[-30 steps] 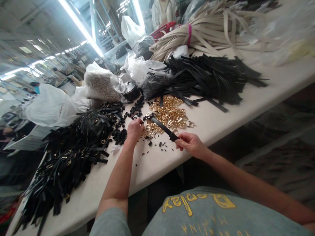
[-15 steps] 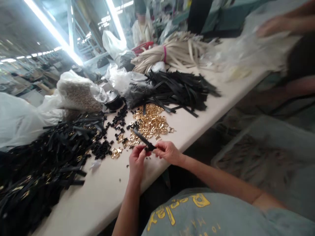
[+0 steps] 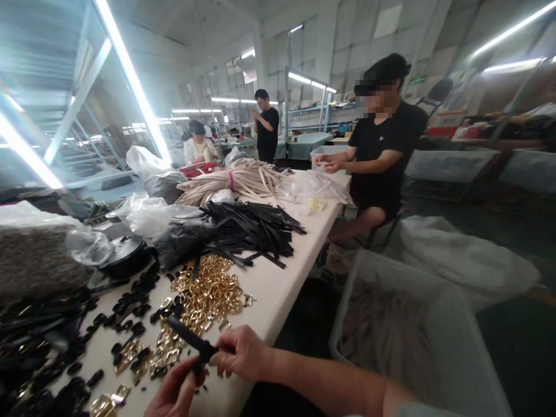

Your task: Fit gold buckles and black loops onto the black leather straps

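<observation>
My right hand [image 3: 243, 353] pinches the near end of a short black strap [image 3: 191, 341] that points up and left over the table [image 3: 278, 284]. My left hand [image 3: 176, 391] comes up from the bottom edge with its fingers closed on the same strap end, around a small black piece I cannot make out. Just beyond the hands lies a heap of gold metal buckles [image 3: 204, 295]. Small black loops [image 3: 130, 315] are scattered to its left.
A pile of black straps [image 3: 247, 229] and a bundle of cream straps [image 3: 237, 182] lie farther along the table, with plastic bags [image 3: 147, 214] at left. A seated person in black [image 3: 382, 150] works at the far end. A grey bin [image 3: 408, 330] stands right of the table.
The camera has tilted up, so the room and other workers show. Both hands have stayed joined on the strap end and now sit at the bottom of the view.
</observation>
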Motion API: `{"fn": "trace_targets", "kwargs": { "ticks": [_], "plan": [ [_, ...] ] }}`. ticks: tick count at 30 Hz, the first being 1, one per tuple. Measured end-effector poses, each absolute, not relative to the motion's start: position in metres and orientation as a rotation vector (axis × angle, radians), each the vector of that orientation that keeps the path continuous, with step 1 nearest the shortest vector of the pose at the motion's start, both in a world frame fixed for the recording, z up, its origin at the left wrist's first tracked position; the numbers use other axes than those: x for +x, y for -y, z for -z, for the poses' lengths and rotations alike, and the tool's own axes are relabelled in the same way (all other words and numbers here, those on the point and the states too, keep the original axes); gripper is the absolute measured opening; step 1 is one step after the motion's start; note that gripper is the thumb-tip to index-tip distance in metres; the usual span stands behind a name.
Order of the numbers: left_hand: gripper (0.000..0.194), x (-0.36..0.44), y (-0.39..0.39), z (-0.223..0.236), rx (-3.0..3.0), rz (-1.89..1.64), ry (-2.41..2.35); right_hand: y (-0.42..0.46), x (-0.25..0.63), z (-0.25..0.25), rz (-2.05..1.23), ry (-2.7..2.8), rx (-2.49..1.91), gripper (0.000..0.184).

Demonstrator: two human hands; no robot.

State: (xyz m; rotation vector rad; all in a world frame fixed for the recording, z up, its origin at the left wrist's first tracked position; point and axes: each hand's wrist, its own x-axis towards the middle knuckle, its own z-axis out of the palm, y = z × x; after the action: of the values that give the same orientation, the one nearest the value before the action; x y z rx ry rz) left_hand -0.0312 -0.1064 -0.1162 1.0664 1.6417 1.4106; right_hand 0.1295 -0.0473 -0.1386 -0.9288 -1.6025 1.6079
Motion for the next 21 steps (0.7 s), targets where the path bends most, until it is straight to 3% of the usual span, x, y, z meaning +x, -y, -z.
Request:
{"fn": "trace_targets", "kwargs": {
  "ticks": [7,13,21],
  "plan": [
    [0.013,-0.027,0.112,0.105,1.065,-1.574,-1.57,0.053,0.135,0.113,-1.311,1.918,-0.906,0.023],
    [0.013,-0.028,0.104,0.115,0.939,-1.598,-1.413,0.047,0.133,0.115,-1.42,1.787,-0.875,0.027],
    [0.015,-0.025,0.105,0.11,0.944,-1.612,-1.363,0.048,0.134,0.114,-1.251,1.958,-0.884,0.025]
  ]
}}
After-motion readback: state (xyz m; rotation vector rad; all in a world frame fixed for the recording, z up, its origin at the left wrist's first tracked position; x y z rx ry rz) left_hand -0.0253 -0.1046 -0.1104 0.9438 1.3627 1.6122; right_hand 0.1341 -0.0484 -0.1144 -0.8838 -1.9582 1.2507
